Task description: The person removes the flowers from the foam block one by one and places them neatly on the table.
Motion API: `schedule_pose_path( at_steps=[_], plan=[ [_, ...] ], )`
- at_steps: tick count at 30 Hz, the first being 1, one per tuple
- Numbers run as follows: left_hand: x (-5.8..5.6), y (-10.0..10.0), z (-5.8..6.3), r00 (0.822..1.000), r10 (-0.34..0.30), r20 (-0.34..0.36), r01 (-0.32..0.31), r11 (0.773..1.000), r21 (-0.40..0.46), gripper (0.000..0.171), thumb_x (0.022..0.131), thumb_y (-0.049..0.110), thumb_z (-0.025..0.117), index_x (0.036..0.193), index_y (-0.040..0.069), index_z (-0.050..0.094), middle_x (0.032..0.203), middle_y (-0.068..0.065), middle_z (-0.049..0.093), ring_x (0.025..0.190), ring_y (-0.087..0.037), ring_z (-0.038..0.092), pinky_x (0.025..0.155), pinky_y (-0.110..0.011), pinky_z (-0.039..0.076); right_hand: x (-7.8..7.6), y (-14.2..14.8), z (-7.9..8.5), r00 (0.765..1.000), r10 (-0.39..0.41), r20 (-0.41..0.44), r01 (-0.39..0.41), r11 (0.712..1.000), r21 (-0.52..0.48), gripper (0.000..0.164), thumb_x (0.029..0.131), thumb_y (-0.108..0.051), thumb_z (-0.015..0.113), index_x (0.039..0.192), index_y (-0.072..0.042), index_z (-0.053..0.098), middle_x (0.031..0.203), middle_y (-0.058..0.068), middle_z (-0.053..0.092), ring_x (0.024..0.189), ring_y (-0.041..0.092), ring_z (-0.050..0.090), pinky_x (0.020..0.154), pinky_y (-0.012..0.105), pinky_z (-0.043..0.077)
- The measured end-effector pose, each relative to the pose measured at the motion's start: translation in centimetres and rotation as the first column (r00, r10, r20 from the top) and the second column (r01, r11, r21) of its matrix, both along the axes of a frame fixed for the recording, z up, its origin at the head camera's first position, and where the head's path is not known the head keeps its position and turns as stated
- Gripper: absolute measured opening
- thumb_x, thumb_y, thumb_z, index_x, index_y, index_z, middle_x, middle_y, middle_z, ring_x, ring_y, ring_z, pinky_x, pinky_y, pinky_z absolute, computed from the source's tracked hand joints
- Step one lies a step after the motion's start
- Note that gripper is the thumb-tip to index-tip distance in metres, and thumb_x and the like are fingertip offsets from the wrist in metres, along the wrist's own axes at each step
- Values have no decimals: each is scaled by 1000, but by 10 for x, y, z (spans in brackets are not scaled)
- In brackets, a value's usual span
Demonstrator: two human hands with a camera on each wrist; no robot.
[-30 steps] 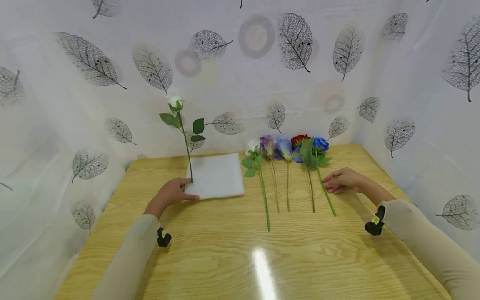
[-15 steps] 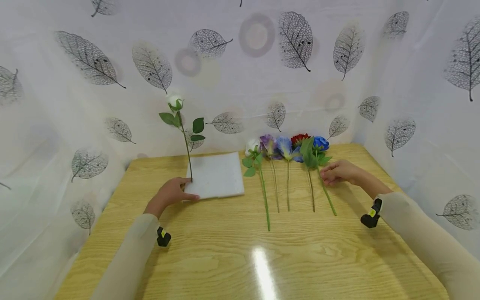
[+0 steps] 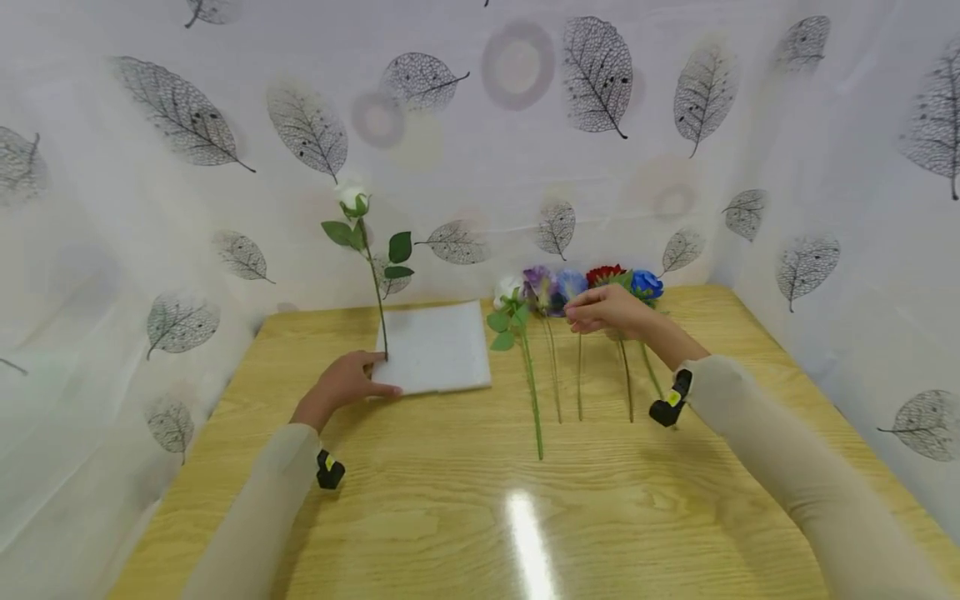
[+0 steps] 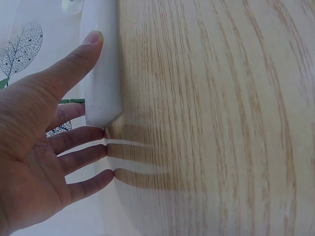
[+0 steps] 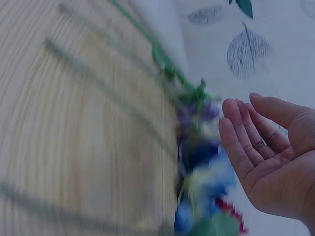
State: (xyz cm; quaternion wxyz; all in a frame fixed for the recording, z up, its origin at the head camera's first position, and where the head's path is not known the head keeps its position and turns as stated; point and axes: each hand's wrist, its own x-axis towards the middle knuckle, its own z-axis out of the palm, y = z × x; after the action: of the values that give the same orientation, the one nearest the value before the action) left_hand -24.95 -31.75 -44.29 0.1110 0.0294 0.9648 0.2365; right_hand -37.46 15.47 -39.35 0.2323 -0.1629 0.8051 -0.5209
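Note:
A white rose (image 3: 352, 200) with green leaves stands upright, its stem in the left part of a flat white foam block (image 3: 442, 350). My left hand (image 3: 347, 385) rests at the block's near left corner. In the left wrist view its thumb (image 4: 81, 59) lies along the foam, while the other fingers spread fairly straight, several tips touching the table. My right hand (image 3: 609, 310) hovers over the flower row, holding nothing, fingers slightly bent. Nearest it are a light blue flower (image 3: 572, 283), a red flower (image 3: 603, 273) and a blue rose (image 3: 647, 285), partly covered in the head view.
Left of these lie a purple flower (image 3: 537, 283) and another white rose (image 3: 508, 292), its stem pointing towards me. A wooden table (image 3: 420, 500) carries everything. A leaf-printed white curtain (image 3: 465, 183) encloses the back and sides.
My right hand has left the blue rose's stem and moved left and up over the row, carrying nothing. My left hand and the upright white rose keep their places.

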Motion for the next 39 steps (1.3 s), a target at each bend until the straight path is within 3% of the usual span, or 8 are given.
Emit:
schedule_pose_path(
  at_steps=[6,13,19,29,39],
  plan=[
    [0,-1,-1,1000,2,-9,-2,1000,5,96,79,59,82,150,4,49,145,-23,54,123,-35,52,109,-55,43,2,-71,-1,997,73,10,-72,991,-110,45,101,-17,66,137,8,58,121,27,69,101,27,74,107,60,47],
    [0,-1,-2,1000,7,-12,-7,1000,21,95,79,58,82,151,5,49,153,-24,48,137,-41,48,115,-58,39,10,-147,-11,990,136,25,-129,972,-197,36,101,-14,65,131,6,64,113,18,75,92,18,74,103,57,51],
    [0,-1,-2,1000,20,-3,-20,1000,17,95,80,58,82,151,5,48,155,-24,45,143,-43,43,117,-58,36,16,-196,-15,991,126,37,-113,962,-248,36,100,-13,66,131,5,64,119,22,72,95,21,74,101,53,54],
    [2,2,5,999,38,23,-38,999,8,92,82,55,81,152,4,48,156,-24,45,144,-44,42,117,-59,35,26,-247,-21,994,110,-12,-109,952,-287,37,101,-8,64,135,6,62,130,25,67,115,37,69,99,51,55],
    [3,1,5,1000,18,-6,-17,1000,21,90,82,53,82,150,3,49,153,-25,48,142,-44,44,115,-59,38,37,-277,-24,995,101,7,-96,959,-266,40,103,-12,61,141,1,58,139,20,63,125,35,64,101,43,56]
  ],
)
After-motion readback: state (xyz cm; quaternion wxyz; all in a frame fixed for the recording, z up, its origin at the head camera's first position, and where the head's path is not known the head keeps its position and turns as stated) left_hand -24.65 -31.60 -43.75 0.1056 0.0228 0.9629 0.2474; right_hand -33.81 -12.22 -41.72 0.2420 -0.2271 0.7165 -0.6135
